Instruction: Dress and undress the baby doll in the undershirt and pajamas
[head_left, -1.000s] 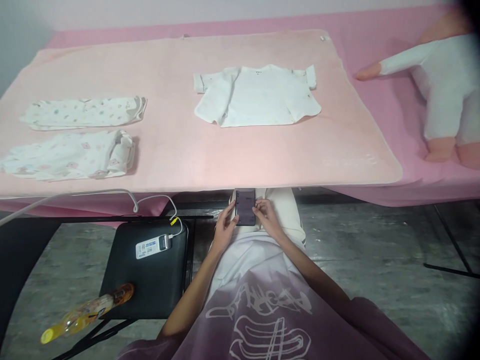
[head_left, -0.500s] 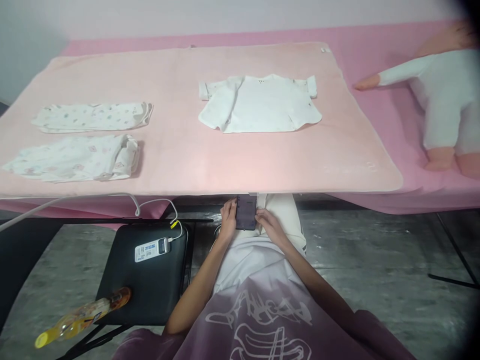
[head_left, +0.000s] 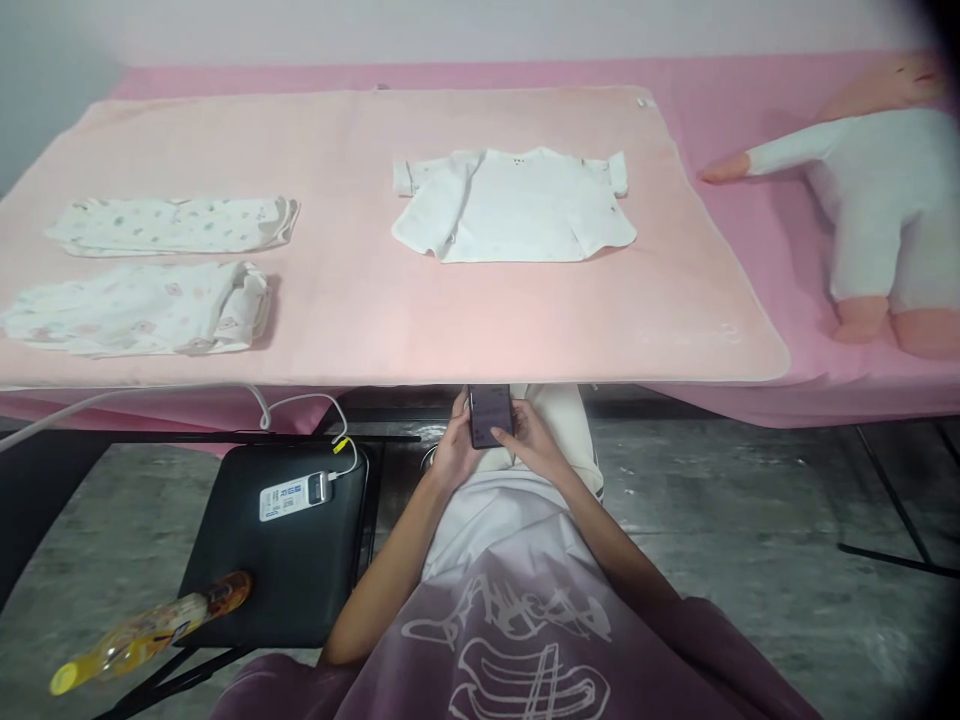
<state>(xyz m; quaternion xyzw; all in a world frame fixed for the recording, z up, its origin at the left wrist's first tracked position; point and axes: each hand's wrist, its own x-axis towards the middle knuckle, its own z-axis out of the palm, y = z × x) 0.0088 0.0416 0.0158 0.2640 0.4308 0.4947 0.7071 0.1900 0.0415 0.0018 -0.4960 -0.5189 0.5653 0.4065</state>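
A dark phone (head_left: 491, 412) is held over my lap, just below the table's front edge. My left hand (head_left: 456, 445) wraps round its left side. On its right side my right hand (head_left: 531, 435) grips it, with the thumb over the lower part of the screen. Beyond, a small white shirt (head_left: 525, 210) lies spread on the light pink mat (head_left: 337, 320). Two folded white printed garments, one (head_left: 180, 225) behind the other (head_left: 142, 310), lie at the mat's left.
A doll in white (head_left: 870, 200) lies on the pink cloth (head_left: 757, 210) at the right. Left of me, a black stool (head_left: 292, 570) bears a white power bank (head_left: 289, 498) with a cable and a yellow-capped bottle (head_left: 150, 635).
The phone has moved up slightly in my hands, and my right thumb has come over its screen. The whole view has shifted a little, with the doll's face now partly showing.
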